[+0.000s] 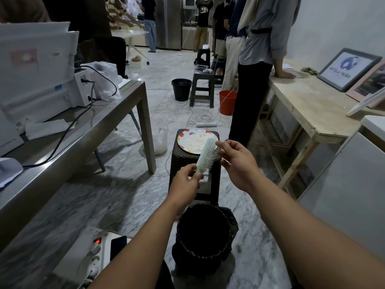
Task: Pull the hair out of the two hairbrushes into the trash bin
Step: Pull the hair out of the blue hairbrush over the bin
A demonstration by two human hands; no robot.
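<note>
My left hand (184,181) grips the handle of a pale mint hairbrush (205,157), held tilted with its bristles facing right. My right hand (239,161) is at the bristles near the brush's tip, with finger and thumb at the bristle ends; whether they pinch hair is too small to tell. A black trash bin (205,232) lined with a dark bag stands on the floor just below both hands. Only this one brush is in view.
Behind the brush a dark stool (177,163) carries a patterned plate (183,140). A steel table (83,130) with a printer runs along the left, a wooden bench (308,105) along the right. A person stands by the bench. A power strip (93,253) lies near my left arm.
</note>
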